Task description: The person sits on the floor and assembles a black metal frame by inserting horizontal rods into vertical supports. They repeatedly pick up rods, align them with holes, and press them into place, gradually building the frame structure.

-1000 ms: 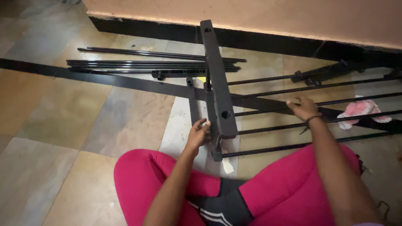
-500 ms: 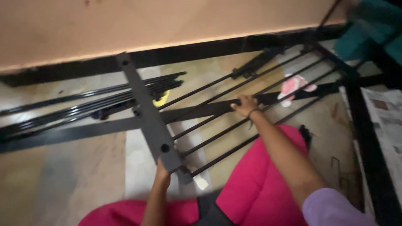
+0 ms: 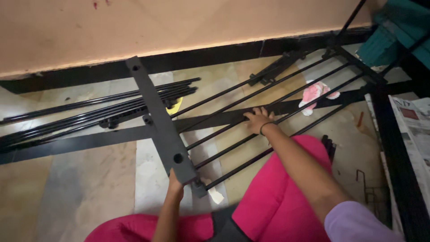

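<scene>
A flat black metal bar with holes stands tilted across a black metal frame of parallel rods lying on the tiled floor. My left hand grips the bar's near end, by the frame's corner. My right hand rests palm down on a wide black crosspiece and the rods in the middle of the frame, fingers spread. My legs in pink trousers are in the foreground.
A bundle of loose black rods lies at the left along the wall's black skirting. A pink and white cloth lies under the rods at right. Newspaper and a teal object sit at far right.
The view has swung right and now takes in more of the frame's right end, the newspaper and the teal object. Both hands keep their holds on the bar and the frame.
</scene>
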